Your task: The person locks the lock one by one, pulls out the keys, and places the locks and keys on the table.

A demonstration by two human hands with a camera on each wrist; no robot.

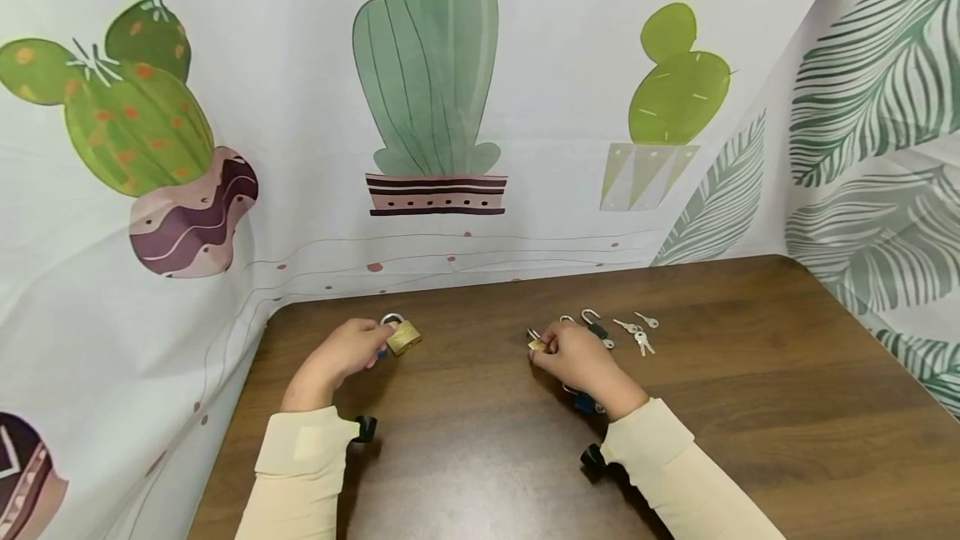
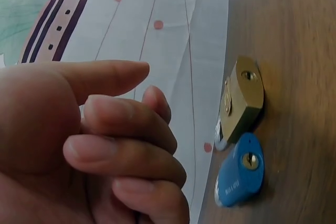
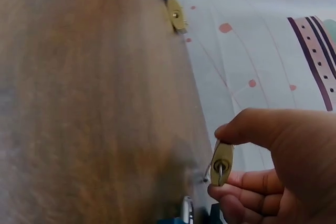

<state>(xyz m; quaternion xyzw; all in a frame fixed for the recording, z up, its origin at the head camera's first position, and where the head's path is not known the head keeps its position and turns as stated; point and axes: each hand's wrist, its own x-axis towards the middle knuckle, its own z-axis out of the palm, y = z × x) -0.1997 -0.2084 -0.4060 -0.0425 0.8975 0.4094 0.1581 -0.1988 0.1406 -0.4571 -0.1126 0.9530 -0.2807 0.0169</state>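
My right hand (image 1: 581, 354) pinches a small brass padlock (image 3: 222, 163) between thumb and fingers. Its keyhole end faces the right wrist camera, and a thin silver piece like a key seen edge-on stands in it. At the left, my left hand (image 1: 347, 354) hovers near a larger brass padlock (image 1: 403, 337), fingers loosely curled around nothing. A blue padlock (image 2: 242, 172) stands beside that brass one; in the head view the left hand partly covers it. Close by the right hand are a dark padlock with its shackle up (image 1: 597, 329) and another dark blue padlock (image 1: 585, 401), partly hidden.
Several loose silver keys (image 1: 641, 338) lie to the right of the right hand. Everything rests on a brown wooden table (image 1: 465, 448). A white cloth with printed cacti (image 1: 555, 107) hangs along the table's back edge and left side.
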